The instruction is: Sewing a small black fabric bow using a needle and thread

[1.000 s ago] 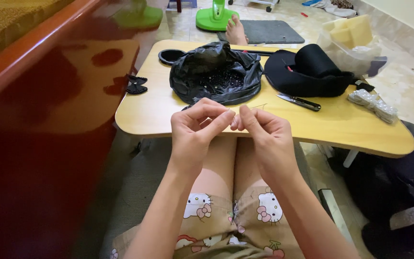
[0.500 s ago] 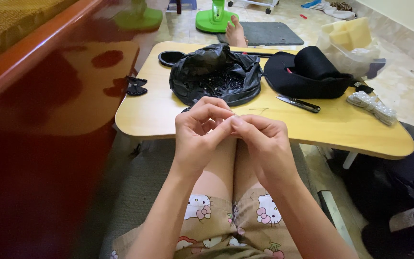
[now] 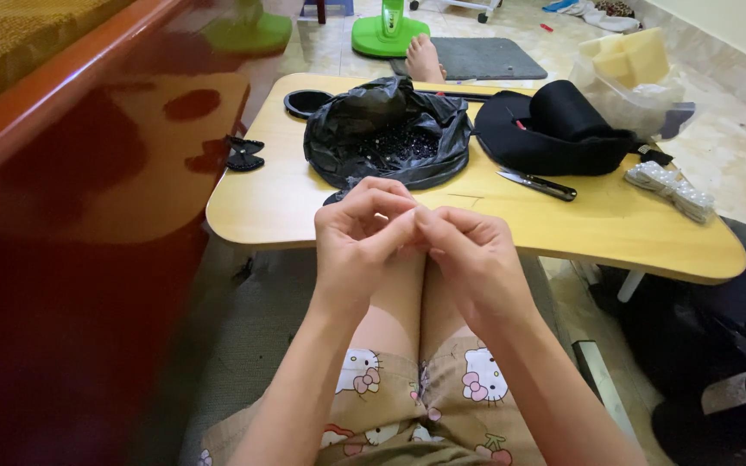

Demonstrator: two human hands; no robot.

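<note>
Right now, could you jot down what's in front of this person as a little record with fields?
Left hand: left hand fingertips pinched together, meeting the right
Right hand: right hand fingertips pinched against the left; whatever they hold is too small to tell
Table: low wooden lap table over the knees
Centre: open black plastic bag of small dark pieces
Right of bag: black fabric piece, small knife
Far right: clear packet
Left edge: black bow
</note>
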